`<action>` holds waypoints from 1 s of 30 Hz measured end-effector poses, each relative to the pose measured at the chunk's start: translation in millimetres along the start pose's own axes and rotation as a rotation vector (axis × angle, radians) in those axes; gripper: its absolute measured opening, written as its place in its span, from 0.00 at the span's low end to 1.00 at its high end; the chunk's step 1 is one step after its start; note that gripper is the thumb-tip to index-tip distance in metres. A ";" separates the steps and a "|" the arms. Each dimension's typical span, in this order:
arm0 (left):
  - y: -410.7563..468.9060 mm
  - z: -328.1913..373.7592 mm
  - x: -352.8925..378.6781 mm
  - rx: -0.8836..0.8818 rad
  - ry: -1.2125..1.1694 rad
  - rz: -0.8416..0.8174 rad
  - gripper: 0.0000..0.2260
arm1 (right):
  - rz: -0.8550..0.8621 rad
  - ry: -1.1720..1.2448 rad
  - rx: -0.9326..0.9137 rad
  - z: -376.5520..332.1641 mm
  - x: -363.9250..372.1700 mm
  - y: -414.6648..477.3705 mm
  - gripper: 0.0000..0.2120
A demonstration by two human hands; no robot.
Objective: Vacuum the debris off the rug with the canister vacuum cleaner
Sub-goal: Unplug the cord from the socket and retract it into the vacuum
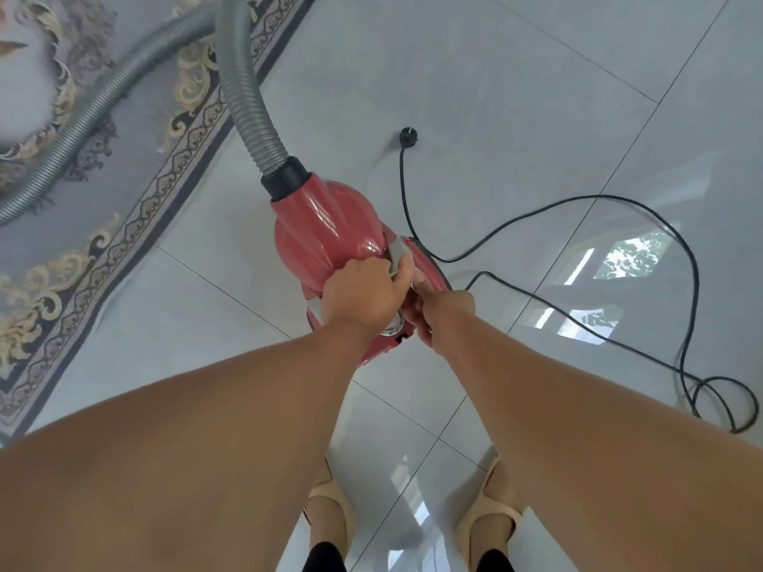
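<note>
canister vacuum cleaner (326,233), red, sits on the tile floor (516,76) just beside the rug (82,167), its grey hose (247,97) lying across the rug. left hand (363,295) curls tight round the grey handle (398,251) on top; right hand (441,315) is curled at the back end, and i cannot tell what it holds. black cord (619,199) lies loose nearby.

Glossy tile floor (516,76) carries a patterned rug (136,150) at left and a looping black cord (594,196), plug (408,136) lying loose
</note>
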State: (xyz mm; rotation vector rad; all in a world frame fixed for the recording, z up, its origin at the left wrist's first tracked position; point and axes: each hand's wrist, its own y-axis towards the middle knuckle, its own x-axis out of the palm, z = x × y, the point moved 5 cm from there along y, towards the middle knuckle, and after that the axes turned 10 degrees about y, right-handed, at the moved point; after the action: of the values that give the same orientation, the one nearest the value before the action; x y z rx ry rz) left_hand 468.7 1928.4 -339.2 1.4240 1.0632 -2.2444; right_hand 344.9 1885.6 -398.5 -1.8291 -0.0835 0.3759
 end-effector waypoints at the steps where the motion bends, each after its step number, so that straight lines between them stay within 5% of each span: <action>1: 0.2 -0.8 0.2 0.005 0.001 0.000 0.25 | 0.006 0.007 0.016 1.3 1.4 1.4 0.17; 7: 0.9 -1.0 0.8 0.030 0.013 0.006 0.25 | 0.043 0.049 0.084 1.8 3.8 0.3 0.18; 11: 1.3 0.0 -0.4 0.032 0.001 0.012 0.25 | -0.012 0.086 0.113 3.8 5.7 2.1 0.09; 14: 1.6 -0.9 0.0 0.032 0.003 0.009 0.25 | -0.076 0.171 0.019 4.7 8.2 6.8 0.11; 18: 1.2 0.0 -0.5 0.025 0.006 0.011 0.25 | 0.071 0.103 0.132 3.5 1.8 4.5 0.16; 25: 0.1 0.5 -0.9 0.022 0.026 0.019 0.25 | 0.054 0.068 0.127 0.2 1.8 -3.9 0.10; 30: -0.7 1.1 -2.2 0.029 0.033 0.019 0.25 | 0.063 0.069 0.131 2.3 3.8 -2.1 0.16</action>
State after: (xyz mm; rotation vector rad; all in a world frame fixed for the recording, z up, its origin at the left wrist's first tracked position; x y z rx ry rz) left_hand 468.6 1927.7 -336.8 1.4813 1.0273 -2.2395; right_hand 348.1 1889.2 -397.9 -1.7164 0.0459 0.3541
